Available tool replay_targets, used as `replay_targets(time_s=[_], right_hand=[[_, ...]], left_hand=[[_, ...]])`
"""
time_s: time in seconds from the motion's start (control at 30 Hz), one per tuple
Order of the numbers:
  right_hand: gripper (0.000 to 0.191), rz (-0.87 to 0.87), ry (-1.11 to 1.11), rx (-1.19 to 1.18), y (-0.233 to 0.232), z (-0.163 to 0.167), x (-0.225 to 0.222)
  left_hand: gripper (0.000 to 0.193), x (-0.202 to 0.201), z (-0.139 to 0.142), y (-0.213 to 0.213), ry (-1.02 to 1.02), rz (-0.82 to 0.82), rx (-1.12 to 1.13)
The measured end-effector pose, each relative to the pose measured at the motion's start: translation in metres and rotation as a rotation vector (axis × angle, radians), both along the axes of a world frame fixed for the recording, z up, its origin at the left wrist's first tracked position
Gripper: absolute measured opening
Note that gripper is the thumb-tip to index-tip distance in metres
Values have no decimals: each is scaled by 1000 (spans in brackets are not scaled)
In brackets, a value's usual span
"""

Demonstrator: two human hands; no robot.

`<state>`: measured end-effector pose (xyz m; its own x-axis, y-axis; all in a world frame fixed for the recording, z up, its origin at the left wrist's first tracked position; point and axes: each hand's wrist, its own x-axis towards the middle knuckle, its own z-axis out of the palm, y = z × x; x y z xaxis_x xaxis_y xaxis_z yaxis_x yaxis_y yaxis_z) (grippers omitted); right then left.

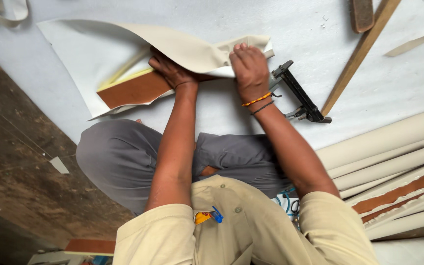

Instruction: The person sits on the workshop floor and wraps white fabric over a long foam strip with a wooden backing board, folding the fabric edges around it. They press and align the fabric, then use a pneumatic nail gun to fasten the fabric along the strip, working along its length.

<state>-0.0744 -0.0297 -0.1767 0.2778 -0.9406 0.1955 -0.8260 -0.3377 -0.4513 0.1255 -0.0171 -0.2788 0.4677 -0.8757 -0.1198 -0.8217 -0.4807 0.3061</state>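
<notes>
A brown wooden board with a yellow foam layer lies on the white floor sheet, wrapped in cream leatherette. My left hand presses on the board under the folded cream cover. My right hand pushes the bunched cover down over the board's right end, fingers closed on the fabric. A black staple gun lies just right of my right hand, untouched.
A long wooden stick lies diagonally at the upper right beside a dark block. Several finished cream-wrapped boards are stacked at the right. Bare brown floor lies to the left. My grey-trousered knees are below.
</notes>
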Motion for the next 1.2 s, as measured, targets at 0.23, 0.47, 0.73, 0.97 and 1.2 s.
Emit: replay_targets(time_s=[0.23,0.47,0.73,0.97,1.2], right_hand=[[21,-45,24,5,15,-17,4],[21,-38,74,6,15,-26,3],[25,-7,40,-10,17,-22,-1],[24,3,69,-3,18,-21,-3],[23,96,104,-13,12,7,-7]], left_hand=[[52,10,10,-4,29,-267,-205],[57,15,66,7,71,-600,-363],[118,-12,119,-35,111,-1240,-279],[109,-19,89,-33,37,-1195,-141],[110,-16,70,-27,-46,-1247,-144]])
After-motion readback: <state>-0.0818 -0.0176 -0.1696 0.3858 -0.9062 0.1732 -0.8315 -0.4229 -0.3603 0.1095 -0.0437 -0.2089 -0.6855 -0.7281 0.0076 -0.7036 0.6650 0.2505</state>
